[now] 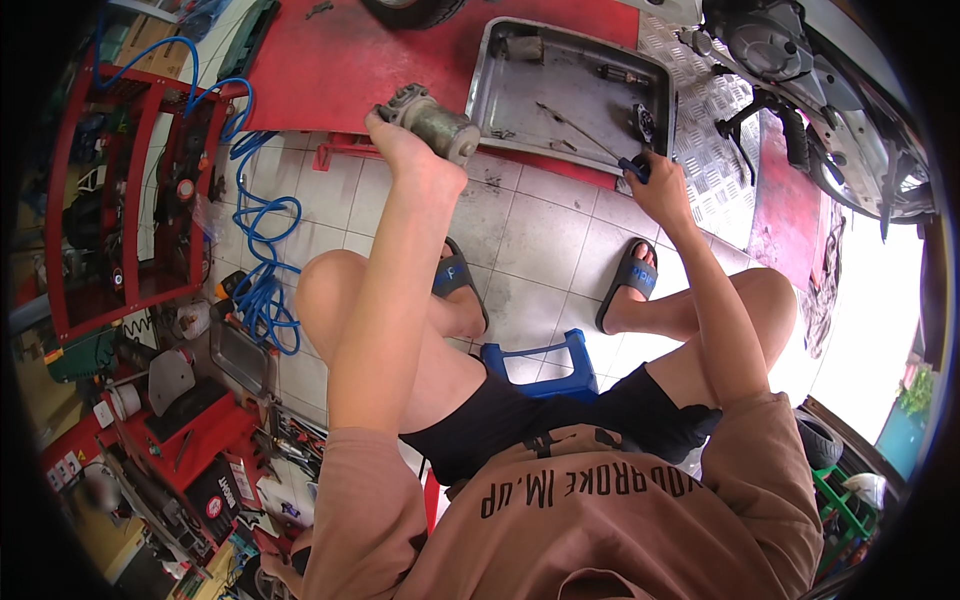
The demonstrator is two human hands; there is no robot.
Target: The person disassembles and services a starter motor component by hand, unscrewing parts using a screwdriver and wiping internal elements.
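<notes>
My left hand (408,150) is wrapped round a grey cylindrical starter motor (440,122), held up beyond my left knee near the red platform edge. Its rounded end faces right, and the rougher cast end lies by my fingers. In my right hand (662,192) is a screwdriver (588,137), gripped by its dark blue handle. The long shaft points away to the left, over a metal tray (482,75). Inside that tray lie a metal cylinder (522,48), a motor armature (622,75) and a dark, round toothed-looking part (643,122).
The tray rests on a red platform (340,55). A motorcycle (775,60) stands at the far right. Coiled blue hose (265,225) lies on the left floor beside a red rack (95,190). A blue stool (545,385) is under me. Tools crowd a red bench (205,440) at lower left.
</notes>
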